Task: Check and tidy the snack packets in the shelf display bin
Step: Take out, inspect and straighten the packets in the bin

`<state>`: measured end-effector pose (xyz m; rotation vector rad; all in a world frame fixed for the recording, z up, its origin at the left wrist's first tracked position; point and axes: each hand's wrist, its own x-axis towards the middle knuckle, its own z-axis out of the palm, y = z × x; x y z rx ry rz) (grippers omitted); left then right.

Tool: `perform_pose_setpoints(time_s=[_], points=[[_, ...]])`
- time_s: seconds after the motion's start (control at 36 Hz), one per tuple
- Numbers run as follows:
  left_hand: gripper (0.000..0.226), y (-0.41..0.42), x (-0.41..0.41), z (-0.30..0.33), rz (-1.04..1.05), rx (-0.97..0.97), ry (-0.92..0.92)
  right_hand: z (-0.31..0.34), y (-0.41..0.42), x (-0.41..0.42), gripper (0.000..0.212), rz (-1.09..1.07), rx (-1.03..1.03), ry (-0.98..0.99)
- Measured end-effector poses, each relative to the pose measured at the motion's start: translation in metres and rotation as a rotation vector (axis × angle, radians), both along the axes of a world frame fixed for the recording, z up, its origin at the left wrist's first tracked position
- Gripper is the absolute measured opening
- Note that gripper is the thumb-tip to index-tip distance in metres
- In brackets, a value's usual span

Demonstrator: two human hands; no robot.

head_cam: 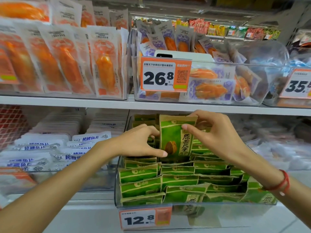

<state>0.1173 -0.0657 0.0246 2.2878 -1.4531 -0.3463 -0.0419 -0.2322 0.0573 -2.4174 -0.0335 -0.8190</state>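
Both hands are on one green snack packet (175, 137), held upright above the rows in the clear display bin (117, 185) on the lower shelf. The right hand (215, 132) pinches the packet's top right corner, thumb on the front face and fingers curled over the top edge. The left hand (141, 140) grasps the left edge, thumb across the lower front by the seed picture and fingers curled behind.

The rest of the green packets (176, 179) stand on edge in rows below and in front, some leaning; a few more stand behind the lifted one. A 12.8 price tag (144, 218) is clipped to the bin's front wall.

A red string bracelet (284, 182) is on the right wrist. White-and-blue packets (55, 148) lie just to the left. The upper shelf holds orange packets (67, 59) and a bin with a 26.8 tag (165, 74).
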Motion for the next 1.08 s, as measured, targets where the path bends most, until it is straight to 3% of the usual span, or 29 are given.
perform_pose_setpoints(time_s=[0.25, 0.36, 0.58, 0.69, 0.92, 1.08], points=[[0.039, 0.004, -0.009, 0.004, 0.060, -0.292, 0.046, -0.005, 0.001, 0.001, 0.007, 0.085, 0.201, -0.112], [0.041, 0.009, -0.027, 0.007, 0.036, -0.425, 0.120, 0.000, 0.012, -0.010, 0.010, 0.113, 0.213, -0.138], [0.046, 0.024, -0.079, 0.028, 0.147, -0.649, 0.041, 0.029, 0.040, -0.046, 0.013, 0.072, 0.199, -0.269], [0.031, 0.040, -0.104, 0.034, 0.144, -0.723, 0.092, 0.034, 0.054, -0.065, 0.019, 0.048, 0.169, -0.274], [0.023, 0.073, -0.149, 0.027, 0.153, -0.919, 0.195, 0.008, 0.090, -0.094, 0.027, 0.017, 0.277, -0.199], [0.027, 0.094, -0.174, 0.000, 0.185, -0.944, 0.306, -0.031, 0.115, -0.109, 0.029, -0.019, 0.393, -0.243]])
